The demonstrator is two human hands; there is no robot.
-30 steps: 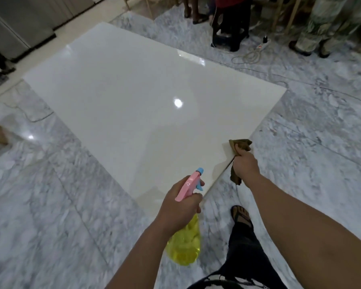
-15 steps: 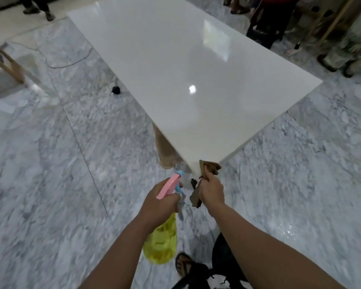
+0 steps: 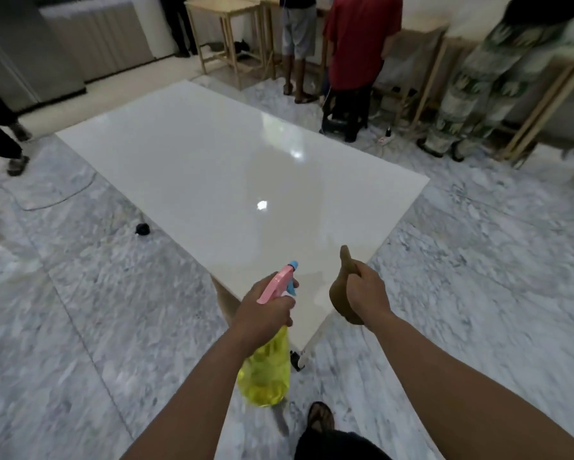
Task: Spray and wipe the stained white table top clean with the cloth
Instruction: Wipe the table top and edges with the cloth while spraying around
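The glossy white table top stretches away from me, its near corner just under my hands. My left hand grips a spray bottle with a yellow body and a pink and blue trigger head, the nozzle pointing over the near corner. My right hand grips a bunched brown cloth, held up just above the table's near right edge. I make out no stain on the shiny surface.
Grey marbled floor surrounds the table. Several people stand at the far side near wooden stools and benches. A small black object and a cable lie on the floor at the left. My sandalled foot is below.
The view has swung round the table's near corner and lifted. My right hand has raised the cloth off the table edge; my left hand keeps the bottle pointed at the table.
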